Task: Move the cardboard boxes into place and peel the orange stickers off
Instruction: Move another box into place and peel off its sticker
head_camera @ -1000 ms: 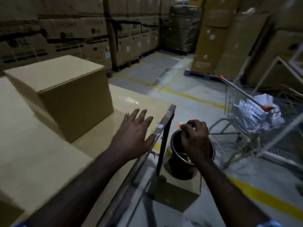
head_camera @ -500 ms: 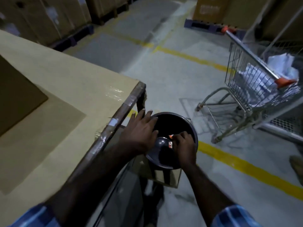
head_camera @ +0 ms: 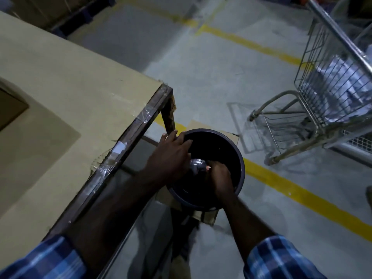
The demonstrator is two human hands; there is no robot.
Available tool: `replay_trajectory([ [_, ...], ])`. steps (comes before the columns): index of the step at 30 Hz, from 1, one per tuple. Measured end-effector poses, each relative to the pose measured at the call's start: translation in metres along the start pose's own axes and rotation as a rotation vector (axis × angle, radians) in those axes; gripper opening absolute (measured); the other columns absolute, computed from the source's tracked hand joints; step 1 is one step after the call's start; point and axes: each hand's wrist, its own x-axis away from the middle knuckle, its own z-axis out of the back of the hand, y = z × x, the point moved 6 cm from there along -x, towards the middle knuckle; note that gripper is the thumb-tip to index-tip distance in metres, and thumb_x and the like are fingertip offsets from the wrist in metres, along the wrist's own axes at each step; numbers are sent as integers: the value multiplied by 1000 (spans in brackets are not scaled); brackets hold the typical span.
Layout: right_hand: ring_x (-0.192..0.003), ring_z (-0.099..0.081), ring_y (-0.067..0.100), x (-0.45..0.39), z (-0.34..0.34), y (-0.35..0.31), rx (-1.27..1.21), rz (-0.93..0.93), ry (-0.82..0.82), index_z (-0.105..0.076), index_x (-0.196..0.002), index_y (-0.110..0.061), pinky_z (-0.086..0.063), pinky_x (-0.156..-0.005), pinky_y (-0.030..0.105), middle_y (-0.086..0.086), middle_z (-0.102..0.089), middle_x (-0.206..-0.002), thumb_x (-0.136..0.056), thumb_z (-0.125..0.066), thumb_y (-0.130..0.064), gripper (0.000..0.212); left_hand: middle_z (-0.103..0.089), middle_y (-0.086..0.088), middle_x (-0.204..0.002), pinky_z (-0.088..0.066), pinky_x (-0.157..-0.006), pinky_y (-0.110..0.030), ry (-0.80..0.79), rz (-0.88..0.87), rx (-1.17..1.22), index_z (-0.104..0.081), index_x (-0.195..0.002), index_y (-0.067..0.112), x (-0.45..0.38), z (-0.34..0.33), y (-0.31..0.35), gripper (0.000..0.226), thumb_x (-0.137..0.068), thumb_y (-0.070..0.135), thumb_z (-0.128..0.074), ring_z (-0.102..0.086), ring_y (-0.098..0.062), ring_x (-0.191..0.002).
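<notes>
A black round bin [head_camera: 240, 164] stands on the floor beside the table's corner. My right hand [head_camera: 220, 178] reaches down into it, and its fingertips pinch a small orange sticker [head_camera: 207, 168]. My left hand [head_camera: 171, 156] lies over the bin's left rim with its fingers stretched out, next to a shiny curved part inside the bin. Whether that hand presses on the part is hidden. Only a dark corner of one cardboard box [head_camera: 10, 109] shows, at the far left on the table [head_camera: 70, 87].
The table is covered in taped cardboard and has a dark metal edge and leg. A wire shopping cart [head_camera: 332, 87] holding white wrapped stuff stands at the right. Yellow lines cross the grey floor. The bin sits on a flat cardboard piece [head_camera: 209, 217].
My view has tipped down from the box to the bin. My left hand left the table edge for the bin's rim. My right hand carried the orange sticker down into the bin.
</notes>
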Motion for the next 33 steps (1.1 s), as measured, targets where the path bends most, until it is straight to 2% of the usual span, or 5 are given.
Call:
replay_trajectory([
  [9, -143, -29, 33, -7, 30, -30, 251, 206, 181, -43, -144, -15, -17, -119, 49, 17, -35, -153, -92, -38, -41, 59, -11, -15, -159, -12, -114, -52, -23, 26, -7, -20, -150, 9, 0, -1, -1, 60, -98, 31, -40, -9, -34, -146],
  [14, -141, -31, 34, 12, 60, -55, 190, 244, 311, -46, -142, -13, -24, -117, 51, 18, -38, -152, -94, -46, -39, 55, -29, -26, -151, -25, -107, -61, 24, -5, 45, -34, -144, 2, 20, 9, 0, 61, -91, 29, -39, -27, -45, -139],
  [18, -134, -40, 36, 34, 92, -98, 62, 341, 466, -55, -131, -8, -35, -110, 49, 18, -47, -145, -92, -53, -31, 46, -8, -12, -160, -11, -116, -49, 43, 67, 91, -15, -152, 12, 41, 33, -7, 61, -97, 29, -37, -6, -31, -147],
  [24, -109, -56, 36, 86, 146, -214, -131, 574, 770, -64, -119, -3, -47, -92, 47, 15, -65, -121, -88, -59, -15, 34, -26, -20, -154, -31, -108, -55, 377, 53, 131, -25, -148, 6, 125, 119, -37, 66, -86, 21, -42, -27, -39, -139],
  [33, -106, -55, 36, 250, 132, -436, -285, 920, 887, -65, -115, -4, -44, -93, 43, 17, -62, -115, -88, -54, -15, 31, -5, -6, -161, -12, -119, -45, 699, 258, 46, -13, -153, 17, 380, 215, -131, 66, -96, 28, -47, -5, -25, -148],
])
